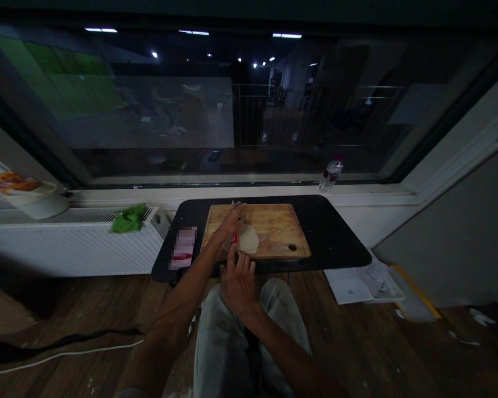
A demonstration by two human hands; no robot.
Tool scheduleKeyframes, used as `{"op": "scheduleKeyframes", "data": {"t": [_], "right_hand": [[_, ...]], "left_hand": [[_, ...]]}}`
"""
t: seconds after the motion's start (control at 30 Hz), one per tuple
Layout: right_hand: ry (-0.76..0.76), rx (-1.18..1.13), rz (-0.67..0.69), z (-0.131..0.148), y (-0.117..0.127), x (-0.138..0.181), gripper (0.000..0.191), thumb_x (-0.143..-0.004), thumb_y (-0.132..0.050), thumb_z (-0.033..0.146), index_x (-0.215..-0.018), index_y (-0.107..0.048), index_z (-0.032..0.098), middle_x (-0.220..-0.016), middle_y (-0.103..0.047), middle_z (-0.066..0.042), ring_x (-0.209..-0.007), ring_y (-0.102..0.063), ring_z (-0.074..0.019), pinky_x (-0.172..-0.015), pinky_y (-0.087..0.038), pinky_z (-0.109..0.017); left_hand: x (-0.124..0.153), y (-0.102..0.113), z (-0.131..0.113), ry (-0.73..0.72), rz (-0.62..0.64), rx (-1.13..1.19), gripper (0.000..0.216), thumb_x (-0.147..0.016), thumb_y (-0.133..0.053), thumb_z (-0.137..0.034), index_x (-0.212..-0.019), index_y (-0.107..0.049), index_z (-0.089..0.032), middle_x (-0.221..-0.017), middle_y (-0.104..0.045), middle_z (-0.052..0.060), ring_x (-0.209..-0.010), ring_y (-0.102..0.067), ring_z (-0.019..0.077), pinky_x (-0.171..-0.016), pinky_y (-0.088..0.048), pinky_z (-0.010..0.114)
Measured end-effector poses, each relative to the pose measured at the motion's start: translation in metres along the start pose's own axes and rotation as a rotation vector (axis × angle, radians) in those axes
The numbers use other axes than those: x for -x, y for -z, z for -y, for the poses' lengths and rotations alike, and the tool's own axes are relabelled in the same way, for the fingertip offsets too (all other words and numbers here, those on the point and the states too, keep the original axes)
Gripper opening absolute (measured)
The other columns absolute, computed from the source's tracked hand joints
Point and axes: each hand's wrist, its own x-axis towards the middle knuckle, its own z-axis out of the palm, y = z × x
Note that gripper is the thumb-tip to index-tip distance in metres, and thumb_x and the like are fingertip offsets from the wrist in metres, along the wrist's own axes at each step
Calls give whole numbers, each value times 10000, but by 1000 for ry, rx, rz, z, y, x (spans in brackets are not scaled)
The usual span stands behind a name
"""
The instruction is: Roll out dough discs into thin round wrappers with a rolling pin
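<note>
On a wooden cutting board (276,221) lies a thin, pale, round sheet of dough (249,240). Across the dough's left side runs a narrow thing with a red band (234,238); its kind is too dim and too covered to make out. My left hand (231,219) rests over its far end, fingers stretched toward the right. At the near end, by the board's front edge, my right hand (239,281) lies palm down with fingers extended, the fingertips touching or close to the thing. Both hands hide much of it.
The board sits on a black table (332,232). A blurred pink packet (183,249) lies to its left. On the windowsill stands a plastic bottle (331,173). A green cloth (128,218) and white bowl (45,202) rest on the radiator (108,246). Papers (351,286) lie at right.
</note>
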Motion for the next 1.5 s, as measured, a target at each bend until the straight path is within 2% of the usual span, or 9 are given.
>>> {"op": "scheduleKeyframes", "data": {"t": [0.1, 0.2, 0.43, 0.6, 0.77, 1.03, 1.27, 1.43, 1.5], "right_hand": [[-34, -11, 8, 11, -6, 0, 707, -1139, -560, 253, -1817, -411, 121, -1558, -668, -301, -1337, -644, -404, -1109, -539, -602], [-50, -14, -2, 13, -7, 0, 718, -1125, -532, 203, -1828, -397, 147, -1591, -662, -290, -1351, -647, -406, -1115, -535, -618], [-61, -45, -90, 5, -3, 7, 709, -1140, -477, 222, -1837, -368, 148, -1678, -605, -294, -1485, -585, -418, -1157, -494, -635], [-94, -63, -100, -1, -6, 10, 681, -1154, -479, 261, -1820, -405, 144, -1704, -581, -294, -1527, -556, -428, -1180, -470, -640], [-134, -78, -141, -6, -7, 12, 595, -1172, -433, 277, -1749, -515, 157, -1678, -606, -276, -1470, -564, -423, -1150, -464, -636], [-228, -76, -132, -21, 4, 15, 549, -1206, -417, 367, -1675, -593, 145, -1642, -606, -280, -1438, -564, -427, -1119, -464, -606], [-262, -57, -147, -43, 7, 18, 602, -1195, -454, 420, -1720, -540, 138, -1667, -569, -298, -1409, -559, -439, -1113, -472, -601], [-279, -94, -159, -55, 4, 19, 611, -1188, -456, 438, -1725, -528, 157, -1650, -574, -279, -1424, -546, -431, -1122, -478, -614], [-291, -121, -150, -60, 3, 21, 607, -1192, -445, 457, -1727, -521, 182, -1656, -566, -256, -1445, -537, -419, -1131, -482, -604]], "left_hand": [[3, -3, -1, 12, -37, 3, 694, -920, -630, -56, -1606, -611, -164, -1766, -563, 188, -1753, -383, 342, -1429, -358, 594], [10, -7, 0, 3, -29, -9, 660, -935, -611, -73, -1592, -629, -124, -1745, -578, 203, -1777, -316, 383, -1442, -319, 617], [18, -17, -2, -17, -30, -31, 865, -853, -567, -72, -1715, -503, -60, -1824, -475, 224, -1820, -160, 386, -1476, -208, 644], [17, -21, -10, -13, -20, -55, 939, -831, -549, -67, -1762, -422, -55, -1828, -467, 238, -1820, -163, 378, -1468, -216, 649], [17, -21, -26, 36, 9, -149, 951, -858, -596, -105, -1780, -369, -46, -1844, -426, 273, -1814, -172, 413, -1460, -193, 692], [16, -27, -55, 91, -28, -176, 875, -902, -555, -100, -1753, -376, -2, -1810, -460, 310, -1806, -193, 428, -1456, -191, 704], [7, -33, -67, 153, -62, -47, 891, -877, -519, -77, -1761, -408, -40, -1810, -498, 240, -1813, -205, 373, -1487, -155, 633], [0, -44, -72, 180, -210, 169, 928, -862, -534, -66, -1777, -430, -180, -1794, -549, 148, -1804, -248, 363, -1483, -172, 672], [-1, -49, -75, 182, -268, 222, 916, -864, -554, -59, -1764, -450, -195, -1783, -557, 152, -1802, -251, 372, -1483, -187, 673]]}}
